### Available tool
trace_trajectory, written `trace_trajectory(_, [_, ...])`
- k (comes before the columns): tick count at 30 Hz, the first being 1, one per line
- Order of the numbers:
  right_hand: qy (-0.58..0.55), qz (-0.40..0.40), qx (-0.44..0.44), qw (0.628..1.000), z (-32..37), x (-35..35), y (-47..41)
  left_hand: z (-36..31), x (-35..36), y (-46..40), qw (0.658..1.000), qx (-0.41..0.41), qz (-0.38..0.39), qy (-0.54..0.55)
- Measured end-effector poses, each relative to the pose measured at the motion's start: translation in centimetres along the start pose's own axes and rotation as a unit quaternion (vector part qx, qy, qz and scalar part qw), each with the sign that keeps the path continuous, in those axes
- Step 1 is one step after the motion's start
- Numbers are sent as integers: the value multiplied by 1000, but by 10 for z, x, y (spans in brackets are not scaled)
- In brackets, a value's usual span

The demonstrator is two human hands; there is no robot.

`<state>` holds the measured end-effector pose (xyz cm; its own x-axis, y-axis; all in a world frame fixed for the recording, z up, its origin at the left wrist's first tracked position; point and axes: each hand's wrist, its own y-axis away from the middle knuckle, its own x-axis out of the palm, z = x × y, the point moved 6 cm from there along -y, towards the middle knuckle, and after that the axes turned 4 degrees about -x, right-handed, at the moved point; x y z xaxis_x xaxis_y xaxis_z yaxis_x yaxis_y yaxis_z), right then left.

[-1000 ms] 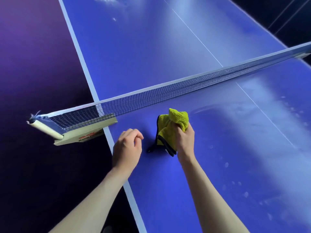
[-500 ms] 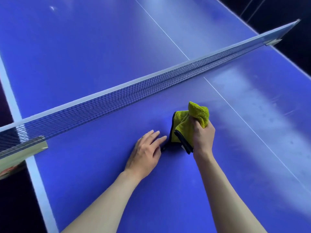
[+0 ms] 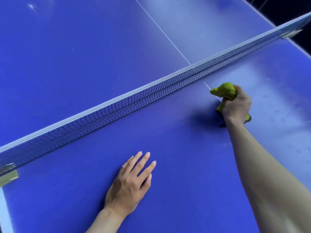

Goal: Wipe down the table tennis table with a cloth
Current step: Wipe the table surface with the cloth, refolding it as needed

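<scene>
A: Report the position of the cloth.

B: The yellow-green cloth is bunched in the right hand. It sits on the blue table, on the near side of the net, right of centre in the scene. The cloth lies over the white centre line where that line meets the net. One bunched end projects from the hand toward the net; a dark-edged portion shows below the hand, against the table surface.

A: State of the right hand?

B: Fingers curled tightly round the cloth, back of the hand facing up. The forearm extends from the lower right corner of the scene.

A: State of the left hand?

B: Flat on the table, palm down, fingers straight and slightly spread, pointing toward the net. It holds nothing. It lies near the person, well apart from the cloth and left of it.

A: Surface condition?

B: The area right of the cloth shows pale smears and small specks. The area round the left hand reads as uniform blue.

A: Other fixtures?

B: The net runs diagonally from near left to far right, with a white top band. A net clamp is visible at the left table edge, and another at the far right edge.
</scene>
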<state>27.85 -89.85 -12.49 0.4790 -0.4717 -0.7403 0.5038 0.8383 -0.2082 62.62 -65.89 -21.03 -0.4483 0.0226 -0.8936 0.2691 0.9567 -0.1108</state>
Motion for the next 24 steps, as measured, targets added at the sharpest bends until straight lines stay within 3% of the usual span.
trace_trajectory(3, [60,86,-1,995,-5,44,10,-1,0,-1,1000,6,1,-11])
trace_trajectory(12, [37,116,-232,965,75,82,133,-3,-4,-4,999,-2,0,-33])
trace_trajectory(14, [34,132,-194,971,72,79,119,-3,-5,-5,999,-4,1,-34])
trace_trajectory(20, [-4,48,-52,998,32,52,4,-3,-3,-2,999,-14,11,-34])
trace_trajectory(24, [66,120,-47,989,17,76,-35,-4,-5,-4,999,-7,7,-38])
